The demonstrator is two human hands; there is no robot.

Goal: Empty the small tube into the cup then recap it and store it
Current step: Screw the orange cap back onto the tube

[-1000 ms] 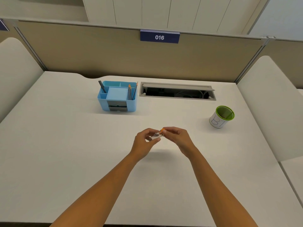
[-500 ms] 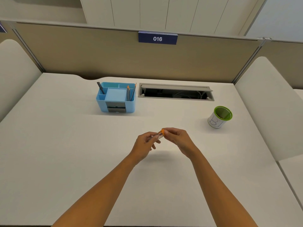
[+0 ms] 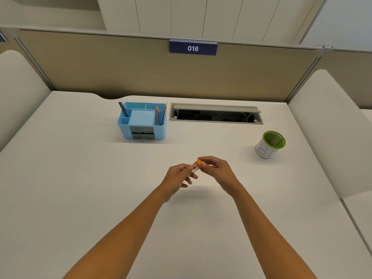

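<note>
A small clear tube (image 3: 193, 168) with an orange cap (image 3: 198, 163) is held above the middle of the white desk. My left hand (image 3: 178, 178) pinches the tube's body from the left. My right hand (image 3: 216, 171) has its fingertips closed around the orange cap, which sits on the tube's upper end. The cup (image 3: 269, 144), white with a green rim and lining and a handwritten mark on its side, stands on the desk to the right, well apart from both hands. I cannot tell what the tube holds.
A blue desk organiser (image 3: 142, 121) with pens and pencils stands at the back centre-left. An open cable tray (image 3: 216, 115) is set into the desk behind the hands. Padded dividers rise on the left (image 3: 18, 89) and right (image 3: 330, 125).
Both hands stay together on the tube, shifting slightly. The tube has tilted more upright, and the left hand's lower fingers have spread out.
</note>
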